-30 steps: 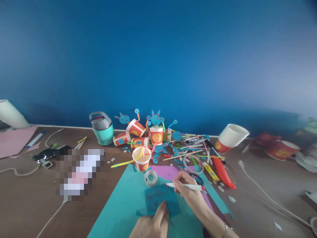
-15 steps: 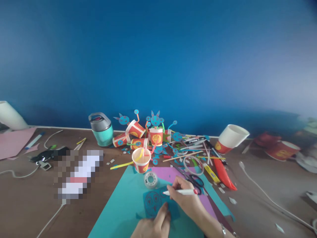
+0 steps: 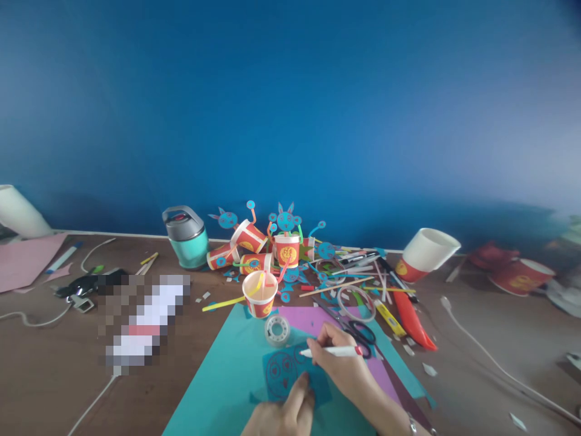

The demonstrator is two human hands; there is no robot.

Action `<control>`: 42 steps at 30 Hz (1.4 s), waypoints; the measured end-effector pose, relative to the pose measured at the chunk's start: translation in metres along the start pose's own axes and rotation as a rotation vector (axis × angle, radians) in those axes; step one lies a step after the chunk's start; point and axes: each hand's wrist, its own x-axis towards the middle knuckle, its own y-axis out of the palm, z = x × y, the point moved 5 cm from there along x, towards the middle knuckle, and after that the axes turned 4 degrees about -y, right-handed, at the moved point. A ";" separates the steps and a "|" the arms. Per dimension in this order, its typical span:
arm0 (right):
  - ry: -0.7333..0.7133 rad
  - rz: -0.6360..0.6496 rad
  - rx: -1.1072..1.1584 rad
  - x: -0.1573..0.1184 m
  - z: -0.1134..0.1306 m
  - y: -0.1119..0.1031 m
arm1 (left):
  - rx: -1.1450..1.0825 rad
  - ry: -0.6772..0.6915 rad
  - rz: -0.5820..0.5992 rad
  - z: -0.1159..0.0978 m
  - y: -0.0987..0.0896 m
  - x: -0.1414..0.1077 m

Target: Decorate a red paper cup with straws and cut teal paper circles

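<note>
A white marker with a red end (image 3: 336,351) is pinched in my right hand (image 3: 338,363), its tip on a small dark blue piece of paper (image 3: 318,387). That paper carries a drawn round face with eyes and a beak-like mark, plus a smaller round outline beside the tip. My left hand (image 3: 284,415) rests on the paper's lower part with fingers stretched out, holding nothing. Beneath lies a large turquoise sheet (image 3: 213,381), with a purple sheet (image 3: 299,316) along its far right. A tape roll (image 3: 276,330) sits just above the drawing; black-handled scissors (image 3: 362,332) lie beyond my right hand.
A red paper cup (image 3: 260,297) with a yellow straw stands behind the sheet. Decorated cups (image 3: 287,249) cluster farther back. Pens and sticks (image 3: 358,266), a yellow box (image 3: 390,318) and a red pouch (image 3: 412,321) lie right. A turquoise flask (image 3: 188,242) stands left.
The whole view has shifted very slightly. Both hands keep their places on the paper, and the marker tip stays at the small round outline.
</note>
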 end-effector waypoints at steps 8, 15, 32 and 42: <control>-0.014 0.034 0.017 -0.002 0.003 0.001 | -0.017 0.003 0.027 0.001 0.001 0.000; -0.048 0.030 -0.052 -0.001 0.004 -0.001 | -0.013 0.029 0.064 0.001 -0.001 0.001; -0.048 -0.033 -0.016 -0.001 0.006 -0.005 | -0.076 0.031 0.145 0.002 0.008 0.000; -0.047 -0.028 -0.012 -0.001 -0.004 -0.002 | -0.060 0.057 0.124 0.001 0.008 -0.001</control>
